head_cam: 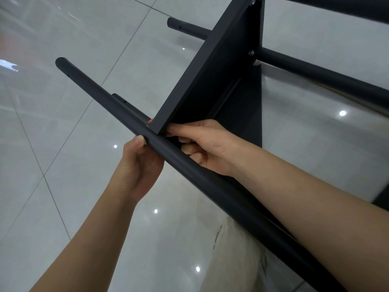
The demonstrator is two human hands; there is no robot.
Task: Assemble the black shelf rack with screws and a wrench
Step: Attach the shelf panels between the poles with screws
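Nearest, a long black round metal tube [210, 184] runs from five to ten o'clock. The left hand [139, 165] wraps it, thumb on top, and the right hand [206, 144] curls round the near corner of the flat black shelf panel [210, 81] — butted against that tube. Farther, at one o'clock, a silver screw [251, 52] already pins the panel to another black tube [315, 74]. The near joint looks unfastened — its screw remains to be fitted.

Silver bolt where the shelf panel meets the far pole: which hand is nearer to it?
Right. The right hand holds the near corner of the shelf panel, below the silver bolt; the left hand grips the near pole, further down-left.
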